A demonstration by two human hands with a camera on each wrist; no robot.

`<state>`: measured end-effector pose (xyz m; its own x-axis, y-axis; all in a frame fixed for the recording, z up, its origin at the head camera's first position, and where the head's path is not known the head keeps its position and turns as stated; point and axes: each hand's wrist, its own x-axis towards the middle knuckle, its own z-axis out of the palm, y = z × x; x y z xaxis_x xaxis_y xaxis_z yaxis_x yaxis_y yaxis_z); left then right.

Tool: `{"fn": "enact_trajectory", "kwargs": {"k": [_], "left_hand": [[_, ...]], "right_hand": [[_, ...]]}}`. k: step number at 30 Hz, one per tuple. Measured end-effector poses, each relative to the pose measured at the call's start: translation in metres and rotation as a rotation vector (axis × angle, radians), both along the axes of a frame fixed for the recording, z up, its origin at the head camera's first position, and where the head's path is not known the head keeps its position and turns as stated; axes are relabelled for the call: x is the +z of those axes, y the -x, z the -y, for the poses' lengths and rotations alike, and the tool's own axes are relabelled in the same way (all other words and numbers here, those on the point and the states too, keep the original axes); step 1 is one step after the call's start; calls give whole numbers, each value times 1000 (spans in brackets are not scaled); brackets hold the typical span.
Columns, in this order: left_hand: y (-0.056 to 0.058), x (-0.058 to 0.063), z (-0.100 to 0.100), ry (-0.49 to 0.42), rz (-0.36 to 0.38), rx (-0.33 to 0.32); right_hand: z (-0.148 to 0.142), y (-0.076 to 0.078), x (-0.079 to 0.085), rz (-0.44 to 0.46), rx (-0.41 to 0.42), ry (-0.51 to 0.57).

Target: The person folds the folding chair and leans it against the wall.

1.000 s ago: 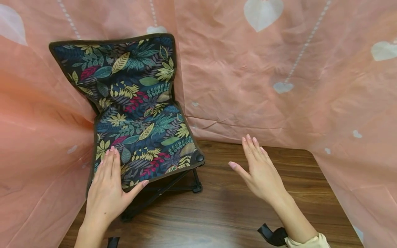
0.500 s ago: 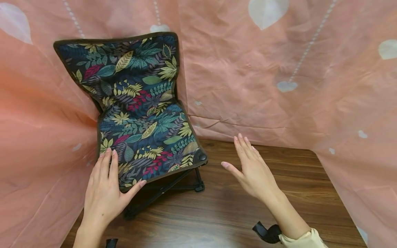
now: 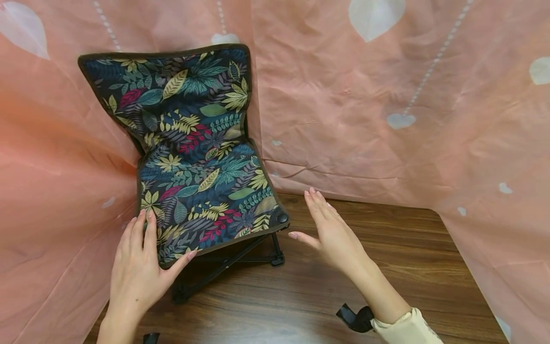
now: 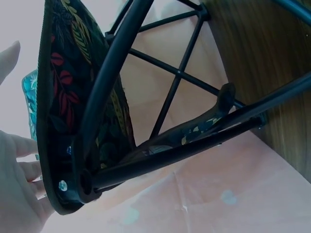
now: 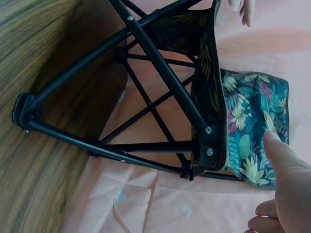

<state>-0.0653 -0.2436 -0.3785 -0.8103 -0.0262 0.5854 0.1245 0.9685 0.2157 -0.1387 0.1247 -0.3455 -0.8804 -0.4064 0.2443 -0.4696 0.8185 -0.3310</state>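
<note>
A folding camp chair (image 3: 202,186) with dark, leaf-printed fabric and brown edging stands upright at the left in the head view. Over the seat's front left corner is my left hand (image 3: 138,277), fingers extended and thumb spread, overlapping the fabric edge. In the left wrist view its fingers (image 4: 29,170) lie right beside that corner, partly hidden behind it. My right hand (image 3: 333,234) hovers just right of the seat's front right corner, thumb out and holding nothing. The right wrist view shows the chair's crossed black tubes (image 5: 160,73) and a riveted corner bracket (image 5: 206,150).
Pink cloth with pale hearts (image 3: 335,105) hangs behind and on both sides of the chair. Dark wood-grain flooring (image 3: 301,296) lies below. Black straps (image 3: 354,319) show near both wrists, and a cream sleeve (image 3: 406,327) covers the right forearm.
My right hand has moved left toward the chair's front right corner. My left hand has shifted slightly down and left along the seat edge. The chair sits slightly farther right in the view.
</note>
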Motion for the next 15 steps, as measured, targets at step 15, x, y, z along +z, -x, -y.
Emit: {"fn": "enact_trajectory", "kwargs": {"k": [15], "left_hand": [[-2, -8, 7, -38, -106, -7]], "right_hand": [[19, 2, -12, 13, 36, 58]]}}
